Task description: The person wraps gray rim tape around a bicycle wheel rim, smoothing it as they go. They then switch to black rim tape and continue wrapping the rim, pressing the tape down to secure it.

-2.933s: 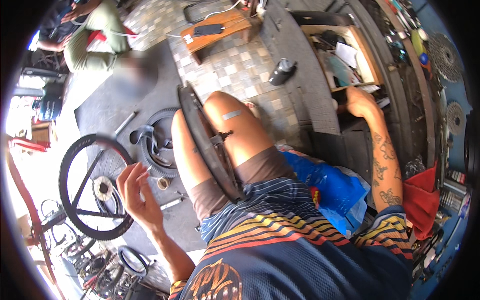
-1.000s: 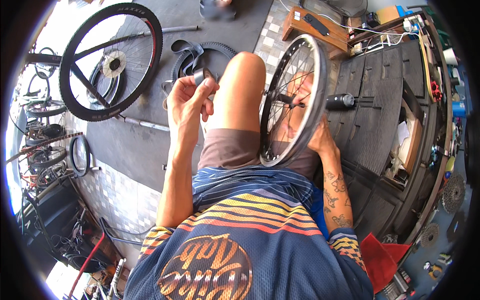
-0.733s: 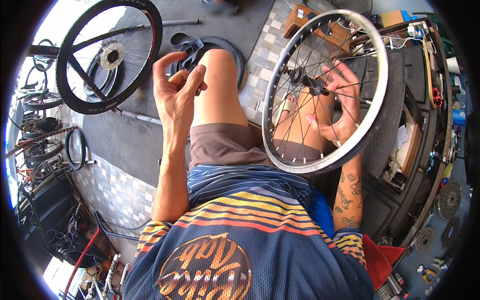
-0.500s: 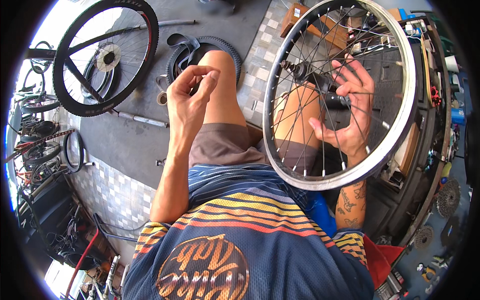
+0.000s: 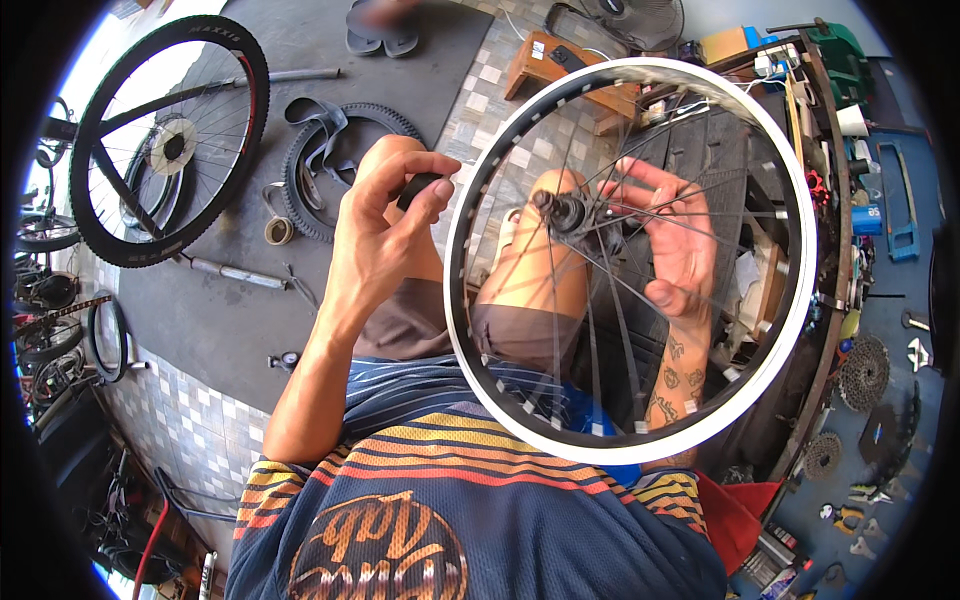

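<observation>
The spoked wheel (image 5: pixel 803 235) is up between the two hands and in front of the right one, tilted to show its whole face, with its pale rim above the lap. The right hand (image 5: pixel 682 240) is behind the spokes, palm upward, fingers spread and half curled towards the hub (image 5: pixel 568 212), thumb well apart from them. It seems placed there to bear the wheel near its middle, which would leave the rim free all round — though spokes and blur hide whether the fingertips touch the hub. Some lower spokes are smeared, which suggests that the wheel is turning.

The left hand (image 5: pixel 385 218) is closed in a pinch on a small dark object (image 5: pixel 416 190), thumb against fingers, just outside the rim's left edge. Probably it is gripped this way to keep it ready at the rim; what it is, I can't make out.

Beyond the left hand, a loose tyre (image 5: pixel 292 185) lies flat on the dark mat (image 5: pixel 215 300) with a grey strip (image 5: pixel 318 130) draped over it, perhaps laid together to stay within reach. A tape roll (image 5: pixel 279 232) sits just beside the tyre, on the side away from the right hand. Below the right forearm hangs a red cloth (image 5: pixel 735 515).
</observation>
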Demonstrator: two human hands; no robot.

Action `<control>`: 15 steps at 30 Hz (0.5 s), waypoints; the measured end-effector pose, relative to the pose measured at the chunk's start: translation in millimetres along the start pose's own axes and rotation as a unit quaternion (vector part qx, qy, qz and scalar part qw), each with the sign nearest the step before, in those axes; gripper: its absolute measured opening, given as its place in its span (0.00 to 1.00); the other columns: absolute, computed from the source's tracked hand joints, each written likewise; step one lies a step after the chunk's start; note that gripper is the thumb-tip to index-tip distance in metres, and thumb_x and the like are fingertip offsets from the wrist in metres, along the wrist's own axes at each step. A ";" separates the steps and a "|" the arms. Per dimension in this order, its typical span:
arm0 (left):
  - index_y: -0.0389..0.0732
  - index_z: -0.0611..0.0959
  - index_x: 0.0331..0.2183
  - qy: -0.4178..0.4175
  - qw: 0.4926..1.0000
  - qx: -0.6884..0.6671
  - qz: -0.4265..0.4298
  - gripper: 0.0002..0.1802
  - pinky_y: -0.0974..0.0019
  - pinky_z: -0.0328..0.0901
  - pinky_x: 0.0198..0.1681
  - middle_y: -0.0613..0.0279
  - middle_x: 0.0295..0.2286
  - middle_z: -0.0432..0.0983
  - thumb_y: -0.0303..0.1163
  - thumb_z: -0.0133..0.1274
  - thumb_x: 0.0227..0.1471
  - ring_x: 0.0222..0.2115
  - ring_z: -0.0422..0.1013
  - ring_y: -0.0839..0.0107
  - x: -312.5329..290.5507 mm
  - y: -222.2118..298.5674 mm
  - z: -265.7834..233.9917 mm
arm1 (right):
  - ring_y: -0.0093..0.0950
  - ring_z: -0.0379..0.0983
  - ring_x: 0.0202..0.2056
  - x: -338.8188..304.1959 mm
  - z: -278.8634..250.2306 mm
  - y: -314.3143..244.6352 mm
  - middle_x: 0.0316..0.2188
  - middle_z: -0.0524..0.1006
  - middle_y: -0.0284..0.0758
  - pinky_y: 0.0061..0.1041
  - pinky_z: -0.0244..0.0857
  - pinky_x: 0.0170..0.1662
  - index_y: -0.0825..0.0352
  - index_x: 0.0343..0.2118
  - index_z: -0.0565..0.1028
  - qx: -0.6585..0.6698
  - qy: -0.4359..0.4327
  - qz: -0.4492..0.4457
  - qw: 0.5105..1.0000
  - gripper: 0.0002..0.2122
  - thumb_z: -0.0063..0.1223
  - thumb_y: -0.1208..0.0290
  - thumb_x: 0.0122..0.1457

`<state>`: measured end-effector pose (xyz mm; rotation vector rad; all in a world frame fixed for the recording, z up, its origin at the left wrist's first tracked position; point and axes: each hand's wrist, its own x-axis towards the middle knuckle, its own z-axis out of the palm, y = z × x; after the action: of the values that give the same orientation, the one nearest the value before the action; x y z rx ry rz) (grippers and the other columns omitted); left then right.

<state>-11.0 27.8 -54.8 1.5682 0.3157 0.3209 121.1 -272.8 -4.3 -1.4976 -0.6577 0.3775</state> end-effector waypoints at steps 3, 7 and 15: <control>0.35 0.90 0.50 -0.020 1.000 -0.005 -0.002 0.12 0.71 0.71 0.44 0.67 0.38 0.84 0.29 0.65 0.69 0.36 0.76 0.79 -2.2 1.8 0.7 | 0.49 0.78 0.65 -2.3 -9.9 3.2 0.71 0.69 0.60 0.48 0.71 0.69 0.66 0.64 0.69 0.067 -0.019 0.044 0.997 0.49 0.83 0.38 0.47; 0.34 0.90 0.51 -0.030 0.999 -0.008 -0.022 0.12 0.71 0.72 0.45 0.67 0.38 0.85 0.29 0.64 0.70 0.37 0.77 0.79 -4.9 -0.6 -1.6 | 0.49 0.78 0.66 -3.0 -18.7 7.9 0.70 0.69 0.59 0.49 0.71 0.70 0.66 0.64 0.69 0.095 -0.039 0.056 0.993 0.50 0.85 0.39 0.45; 0.37 0.89 0.52 -0.010 0.998 -0.052 -0.020 0.13 0.72 0.71 0.42 0.70 0.33 0.82 0.30 0.65 0.70 0.35 0.76 0.81 -8.0 -4.4 2.1 | 0.51 0.75 0.68 -4.3 -11.4 14.8 0.72 0.67 0.59 0.49 0.71 0.71 0.66 0.64 0.71 0.034 -0.048 0.069 0.996 0.51 0.89 0.44 0.43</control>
<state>-17.6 22.9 -59.3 1.4602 0.3086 0.2860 127.1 -283.5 -19.1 -1.4704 -0.6125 0.5767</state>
